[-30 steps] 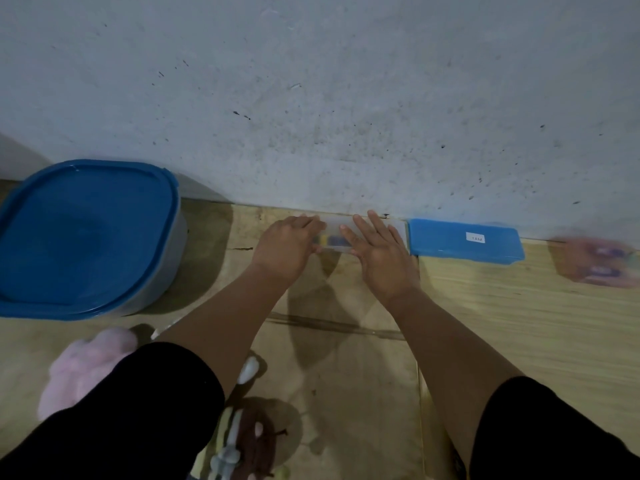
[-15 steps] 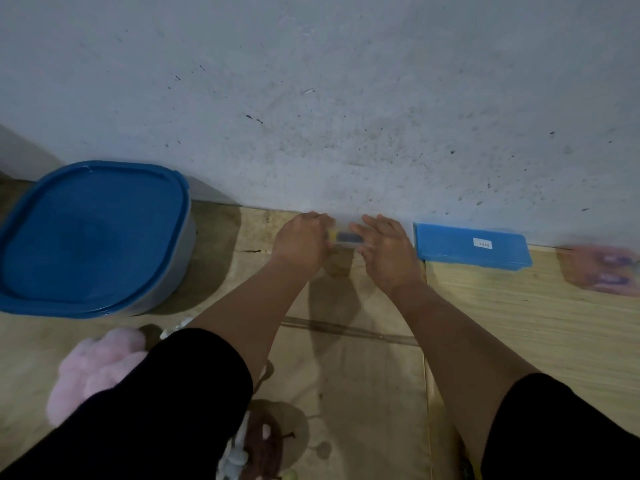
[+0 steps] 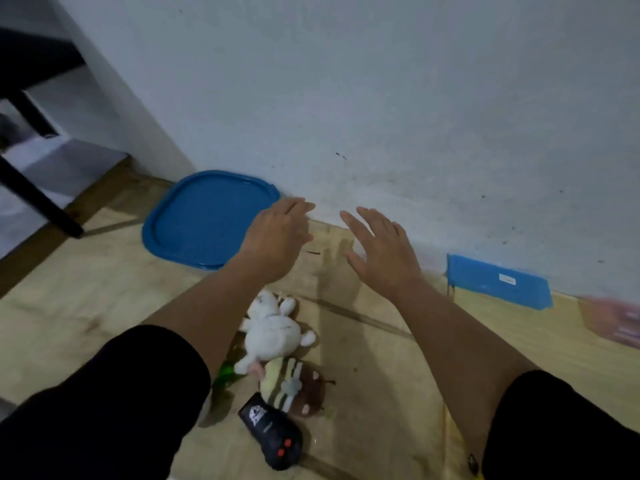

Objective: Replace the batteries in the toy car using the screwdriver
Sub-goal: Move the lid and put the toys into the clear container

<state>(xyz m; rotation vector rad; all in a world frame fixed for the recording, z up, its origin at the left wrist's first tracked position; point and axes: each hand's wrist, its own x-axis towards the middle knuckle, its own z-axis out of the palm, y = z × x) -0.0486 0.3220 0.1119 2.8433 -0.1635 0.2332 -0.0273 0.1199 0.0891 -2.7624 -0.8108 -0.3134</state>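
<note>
Head view, looking down at a wooden floor (image 3: 398,393) along a pale wall (image 3: 381,98). The toy car and the screwdriver cannot be made out. A black remote control (image 3: 272,434) with red buttons lies on the floor near the bottom centre, just below a striped plush toy (image 3: 294,384), which lies beside a white plush toy (image 3: 273,332).

Left hand (image 3: 277,237): raised above the floor near the wall, palm down, fingers extended and loosely together, holding nothing. Its edge overlaps, in view, a container with a blue lid (image 3: 204,220) that stands against the wall.

Right hand (image 3: 379,252): raised beside the left, palm down, fingers straight and spread, holding nothing. The two hands are near each other but apart.

A flat blue box (image 3: 498,282) with a small white label lies along the wall to the right, well apart from the right hand. A blurred pink object (image 3: 616,320) sits at the right edge. A black furniture leg (image 3: 38,202) stands at the left.
</note>
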